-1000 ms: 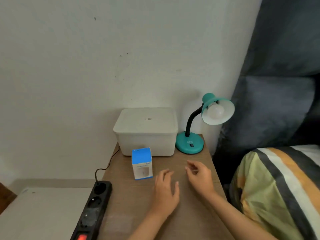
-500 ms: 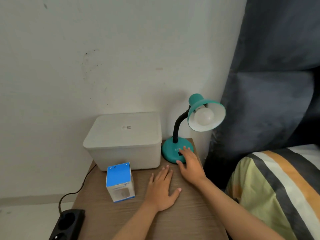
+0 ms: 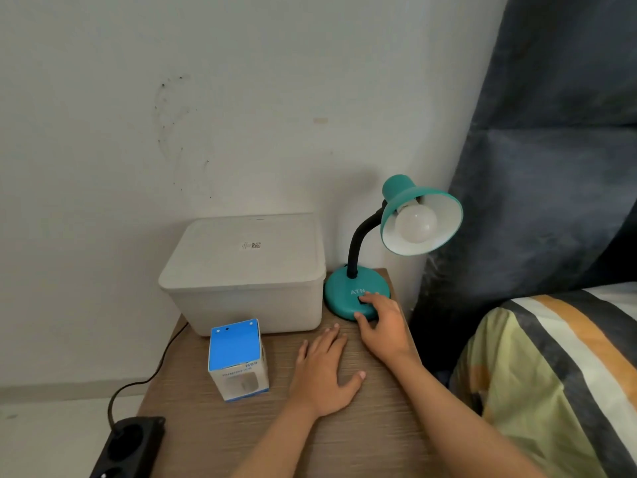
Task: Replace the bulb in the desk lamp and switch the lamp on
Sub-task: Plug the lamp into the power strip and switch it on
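Note:
A teal desk lamp [image 3: 351, 293] stands at the back right of a wooden bedside table [image 3: 344, 439]. Its shade holds a white bulb [image 3: 415, 224] that is unlit and faces right and forward. My right hand [image 3: 381, 327] rests on the front of the lamp's round base, its fingertips on the black switch there. My left hand [image 3: 325, 372] lies flat and open on the tabletop, just left of the right hand. A small blue-topped white box [image 3: 238, 360] stands on the table to the left of my left hand.
A lidded white plastic container [image 3: 246, 270] sits against the wall left of the lamp. A black power strip [image 3: 129, 446] lies at the table's front left corner, its cable running behind. A striped bed cover [image 3: 558, 374] and a dark curtain [image 3: 551, 167] are to the right.
My right hand has moved from the tabletop up onto the lamp's base and its switch. My left hand stays flat on the table. The view has shifted to the right.

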`<state>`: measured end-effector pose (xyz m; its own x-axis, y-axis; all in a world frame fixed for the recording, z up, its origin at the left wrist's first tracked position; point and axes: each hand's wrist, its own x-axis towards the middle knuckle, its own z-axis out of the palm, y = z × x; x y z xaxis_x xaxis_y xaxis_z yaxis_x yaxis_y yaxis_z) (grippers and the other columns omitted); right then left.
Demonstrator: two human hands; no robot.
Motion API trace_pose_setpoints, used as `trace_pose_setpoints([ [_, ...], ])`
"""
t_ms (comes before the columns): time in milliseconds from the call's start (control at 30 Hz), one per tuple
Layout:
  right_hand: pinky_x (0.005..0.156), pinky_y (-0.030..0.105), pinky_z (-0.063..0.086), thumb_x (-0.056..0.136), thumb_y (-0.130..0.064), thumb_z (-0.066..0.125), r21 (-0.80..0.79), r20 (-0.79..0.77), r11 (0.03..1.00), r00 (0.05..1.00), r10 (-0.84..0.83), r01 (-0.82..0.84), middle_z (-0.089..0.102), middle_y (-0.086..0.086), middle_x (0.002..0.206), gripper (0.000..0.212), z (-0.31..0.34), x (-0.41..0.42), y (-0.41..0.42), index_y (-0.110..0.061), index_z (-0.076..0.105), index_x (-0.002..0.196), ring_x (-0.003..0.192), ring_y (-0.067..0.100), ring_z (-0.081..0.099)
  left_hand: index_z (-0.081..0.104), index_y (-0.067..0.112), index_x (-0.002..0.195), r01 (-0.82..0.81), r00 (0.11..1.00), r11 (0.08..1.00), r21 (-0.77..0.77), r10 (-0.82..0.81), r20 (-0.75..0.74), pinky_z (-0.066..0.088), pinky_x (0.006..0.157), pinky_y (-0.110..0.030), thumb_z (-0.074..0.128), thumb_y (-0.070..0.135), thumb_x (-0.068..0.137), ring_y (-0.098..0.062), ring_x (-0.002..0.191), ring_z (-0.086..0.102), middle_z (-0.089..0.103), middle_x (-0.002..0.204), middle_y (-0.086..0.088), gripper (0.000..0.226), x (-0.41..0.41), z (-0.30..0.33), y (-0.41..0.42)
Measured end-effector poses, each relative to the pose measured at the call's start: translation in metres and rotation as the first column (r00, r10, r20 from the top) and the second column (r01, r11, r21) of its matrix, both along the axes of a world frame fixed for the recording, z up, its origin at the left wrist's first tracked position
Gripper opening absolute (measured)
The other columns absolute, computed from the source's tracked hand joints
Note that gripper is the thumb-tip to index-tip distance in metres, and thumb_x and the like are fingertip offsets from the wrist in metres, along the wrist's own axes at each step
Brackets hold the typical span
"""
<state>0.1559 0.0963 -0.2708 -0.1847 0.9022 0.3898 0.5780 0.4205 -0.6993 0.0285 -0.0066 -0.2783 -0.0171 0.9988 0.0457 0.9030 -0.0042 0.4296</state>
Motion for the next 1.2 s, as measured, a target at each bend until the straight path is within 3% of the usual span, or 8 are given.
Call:
trace_pose_setpoints([
  [500,0.096,0.022,0.033,0.079,-0.021,0.072,-0.007,0.036,1.0,0.999,-0.023,0.023,0.066,0.004,0.113,0.034,-0.006,-0.001,0.006,-0.014,0.063,0.111,0.111,0.02,0.052,0.027,0.031,0.142,-0.006,1.0,1.0,0.012,0.006,0.013,0.004,0.116,-0.038,0.043,0.064,0.079,-0.007,0.143,0.008,0.012,0.156,0.013,0.073,0.0,0.001,0.0],
  [667,0.092,0.014,0.029,0.074,-0.015,0.077,-0.02,-0.02,0.998,0.998,-0.062,0.062,0.068,0.01,0.112,0.024,-0.011,-0.003,0.009,-0.007,0.071,0.096,0.109,0.029,0.056,0.026,0.032,0.142,-0.034,0.999,0.999,0.004,0.034,-0.022,0.005,0.117,-0.036,0.044,0.065,0.077,-0.008,0.144,0.011,0.011,0.157,0.014,0.075,0.002,0.003,0.001],
  [800,0.094,0.021,0.034,0.076,-0.018,0.076,-0.025,-0.005,0.998,0.999,-0.052,0.052,0.068,0.007,0.112,0.024,-0.012,-0.002,0.008,-0.01,0.07,0.097,0.11,0.025,0.055,0.026,0.033,0.142,-0.036,0.999,0.999,-0.001,0.036,-0.025,0.005,0.117,-0.037,0.044,0.065,0.077,-0.007,0.144,0.01,0.012,0.156,0.014,0.075,0.002,0.003,0.001],
  [1200,0.096,0.022,0.035,0.077,-0.02,0.073,0.018,0.04,0.999,0.998,-0.046,0.045,0.068,0.005,0.112,0.034,-0.01,-0.002,0.008,-0.012,0.067,0.109,0.109,0.024,0.056,0.025,0.032,0.142,-0.031,0.999,1.0,0.0,0.031,-0.03,0.005,0.117,-0.037,0.043,0.065,0.077,-0.009,0.144,0.011,0.012,0.157,0.013,0.076,0.002,0.003,0.001],
])
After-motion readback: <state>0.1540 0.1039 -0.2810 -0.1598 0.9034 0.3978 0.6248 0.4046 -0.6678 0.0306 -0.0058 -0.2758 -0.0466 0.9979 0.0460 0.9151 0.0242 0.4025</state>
